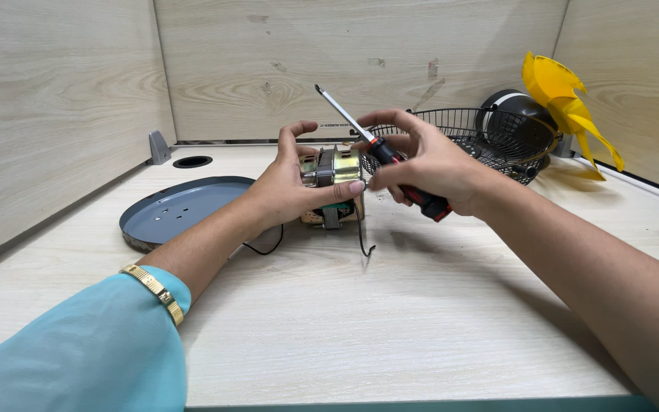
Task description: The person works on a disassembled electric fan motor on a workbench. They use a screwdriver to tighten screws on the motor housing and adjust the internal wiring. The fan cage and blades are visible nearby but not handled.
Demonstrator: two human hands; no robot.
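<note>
Brass-coloured motor (pixel 335 169): my left hand (pixel 293 191) gripped it.
Screwdriver (pixel 387 156): my right hand (pixel 429 164) clasped its handle, tip raised.

At frame centre the left hand (pixel 291 187) grips a small electric motor (pixel 333 172) (black wires trailing below). The right hand (pixel 429 164) holds a screwdriver (pixel 379 151), tip pointing up-left. A grey round plate (pixel 173 210) lies left; a wire basket (pixel 490 137) and yellow fan blade (pixel 566 107) sit upper right.

left arm: light blue sleeve | gold bracelet (pixel 154 291) at wrist | right arm: bare
</note>
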